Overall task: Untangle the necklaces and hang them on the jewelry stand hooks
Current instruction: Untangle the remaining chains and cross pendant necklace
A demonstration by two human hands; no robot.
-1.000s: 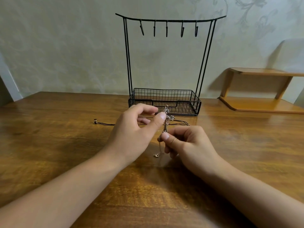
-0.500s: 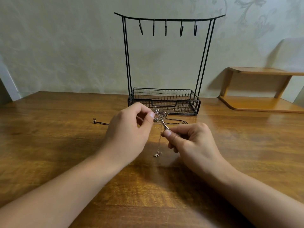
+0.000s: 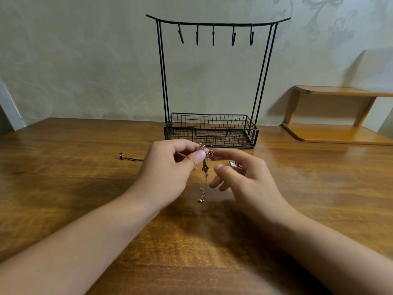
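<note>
Patterned wall [image 3: 85,60], wooden table [image 3: 63,188], shelf [image 3: 340,133]

Two bare forearms, sleeveless, ringless hands [image 3: 168,167], short nails.

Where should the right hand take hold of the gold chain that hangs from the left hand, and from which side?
Probably at the loose clasp end, which lies on the table below the left hand. The right hand could come from its own side and pinch just above the clasp, where the chain hangs free; the tangle above is already pinched.
</note>
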